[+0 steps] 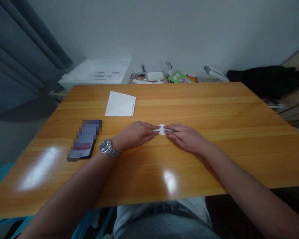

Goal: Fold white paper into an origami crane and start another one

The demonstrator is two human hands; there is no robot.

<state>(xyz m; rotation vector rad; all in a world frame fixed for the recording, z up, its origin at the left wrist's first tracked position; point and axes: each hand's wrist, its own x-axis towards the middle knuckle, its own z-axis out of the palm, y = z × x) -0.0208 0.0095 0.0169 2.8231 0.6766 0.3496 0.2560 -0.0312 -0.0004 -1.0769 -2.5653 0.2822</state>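
A small piece of folded white paper (161,129) lies on the wooden table (201,109) between my two hands. My left hand (139,132), with a metal watch (109,148) at its wrist, has its fingers closed on the paper's left side. From the other side, my right hand (185,135) has its fingers closed on the right part. Only the middle of the paper shows; both ends are hidden under my fingertips.
A white sheet with a perforated edge (120,104) lies at the back left of the table. A blurred-out phone (86,141) rests left of my watch. Beyond the far edge stand a white plastic bin (97,71), a green booklet (180,77) and dark cloth (261,79).
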